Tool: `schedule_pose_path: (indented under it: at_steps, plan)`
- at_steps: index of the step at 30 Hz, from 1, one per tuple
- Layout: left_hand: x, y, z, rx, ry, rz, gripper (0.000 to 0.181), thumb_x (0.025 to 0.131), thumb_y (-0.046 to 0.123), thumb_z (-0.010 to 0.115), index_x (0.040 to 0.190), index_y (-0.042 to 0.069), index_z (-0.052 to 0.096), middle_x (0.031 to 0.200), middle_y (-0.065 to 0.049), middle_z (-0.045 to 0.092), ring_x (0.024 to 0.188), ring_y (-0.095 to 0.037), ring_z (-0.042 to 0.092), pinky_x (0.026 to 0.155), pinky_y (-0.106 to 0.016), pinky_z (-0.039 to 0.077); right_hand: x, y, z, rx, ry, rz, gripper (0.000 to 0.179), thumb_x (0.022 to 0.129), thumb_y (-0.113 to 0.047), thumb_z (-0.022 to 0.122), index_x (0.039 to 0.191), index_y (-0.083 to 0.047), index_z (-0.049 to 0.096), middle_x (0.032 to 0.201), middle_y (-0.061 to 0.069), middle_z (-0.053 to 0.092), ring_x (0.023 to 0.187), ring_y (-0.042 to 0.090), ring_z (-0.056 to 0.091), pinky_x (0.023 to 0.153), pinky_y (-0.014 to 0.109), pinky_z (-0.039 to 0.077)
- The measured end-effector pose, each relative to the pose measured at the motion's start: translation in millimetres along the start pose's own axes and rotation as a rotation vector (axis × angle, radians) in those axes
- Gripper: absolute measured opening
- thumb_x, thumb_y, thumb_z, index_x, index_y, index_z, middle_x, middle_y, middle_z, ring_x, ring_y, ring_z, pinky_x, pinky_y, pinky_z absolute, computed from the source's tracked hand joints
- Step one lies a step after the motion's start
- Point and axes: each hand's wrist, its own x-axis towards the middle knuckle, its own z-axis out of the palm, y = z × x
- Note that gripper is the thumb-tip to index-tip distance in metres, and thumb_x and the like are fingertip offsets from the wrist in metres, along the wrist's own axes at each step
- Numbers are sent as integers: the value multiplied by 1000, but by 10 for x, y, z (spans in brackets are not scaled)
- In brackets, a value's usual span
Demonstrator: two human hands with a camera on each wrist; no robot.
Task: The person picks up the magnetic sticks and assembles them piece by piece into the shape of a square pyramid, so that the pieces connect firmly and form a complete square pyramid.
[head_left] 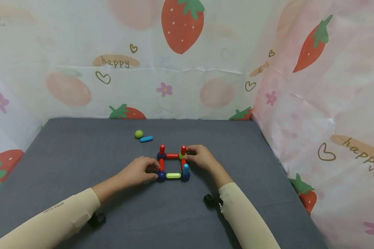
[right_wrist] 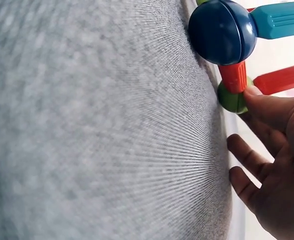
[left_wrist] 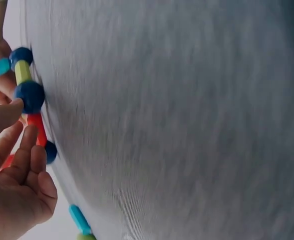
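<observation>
Red and yellow-green rods joined by balls form a square frame on the table. My left hand (head_left: 140, 170) is at its near-left corner, holding the navy ball (left_wrist: 30, 97) with the thumb on it and fingers beside the red rod (left_wrist: 37, 128). At the far-right corner, my right hand (head_left: 202, 157) pinches the green ball (right_wrist: 232, 96), its thumb by the base of an upright red rod (right_wrist: 281, 80). Another red rod (head_left: 162, 149) stands at the far-left corner. A blue rod (head_left: 185, 168) rises from the near-right navy ball (right_wrist: 221, 31). The yellow-green rod (head_left: 173, 175) forms the near side.
Behind the frame, to the left, a loose green ball (head_left: 138, 134) lies beside a loose blue rod (head_left: 146, 139). Grey cloth (head_left: 162, 221) covers the table. Strawberry-printed curtains (head_left: 174, 79) hang along the back and sides.
</observation>
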Motion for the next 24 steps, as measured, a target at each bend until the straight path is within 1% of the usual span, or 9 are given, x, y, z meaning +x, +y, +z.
schedule_pose_path:
  at_steps: [2, 5, 7, 11, 14, 17, 19, 24]
  plan:
    - [24, -28, -62, 34, 15, 26, 23, 90, 21, 81, 111, 18, 74, 106, 8, 72, 105, -16, 61, 99, -47, 47, -2, 6, 6, -7, 2, 2, 27, 98, -22, 72, 124, -19, 73, 129, 3, 70, 121, 23, 62, 101, 43, 52]
    - [78, -72, -169, 73, 53, 34, 23, 91, 20, 80, 112, 15, 74, 108, 4, 72, 102, -19, 62, 96, -47, 49, 2, 16, 11, -7, 4, 3, 27, 98, -22, 72, 125, -20, 73, 129, 3, 70, 122, 24, 62, 101, 44, 52]
    - [120, -88, -249, 84, 79, 25, 24, 91, 20, 79, 114, 13, 74, 110, 1, 71, 103, -22, 61, 94, -47, 50, 5, 18, 12, -5, 6, 1, 28, 98, -22, 72, 125, -19, 73, 130, 4, 70, 123, 24, 61, 102, 44, 51]
    - [218, -122, -408, 89, 133, 6, 28, 92, 20, 78, 117, 9, 73, 114, -6, 71, 108, -28, 59, 95, -49, 49, 11, 20, 15, -6, 9, -3, 28, 97, -22, 72, 125, -19, 73, 130, 4, 70, 124, 25, 61, 103, 45, 51]
    - [306, -155, -509, 95, 177, -7, 29, 92, 21, 78, 118, 9, 73, 118, -8, 71, 110, -30, 58, 96, -49, 48, 11, 29, 19, -5, 9, 0, 27, 97, -22, 72, 124, -19, 74, 129, 4, 70, 123, 24, 61, 103, 44, 50]
    - [391, -197, -595, 111, 207, -5, 30, 93, 21, 77, 120, 8, 73, 120, -9, 70, 110, -32, 56, 95, -50, 48, 11, 31, 20, -3, 11, 3, 28, 97, -22, 73, 125, -19, 73, 129, 4, 70, 123, 24, 61, 102, 44, 51]
    - [452, -223, -645, 141, 226, -13, 30, 94, 22, 77, 121, 9, 73, 120, -10, 70, 112, -33, 54, 98, -52, 43, 8, 25, 20, 2, 12, 6, 28, 97, -22, 73, 125, -19, 73, 130, 4, 69, 123, 24, 61, 102, 44, 51]
    - [620, -306, -758, 249, 246, -42, 33, 94, 23, 77, 124, 10, 73, 122, -10, 71, 120, -36, 48, 97, -57, 34, 2, 15, 19, 5, 16, 11, 28, 97, -21, 72, 125, -18, 73, 130, 5, 69, 123, 25, 61, 101, 45, 51]
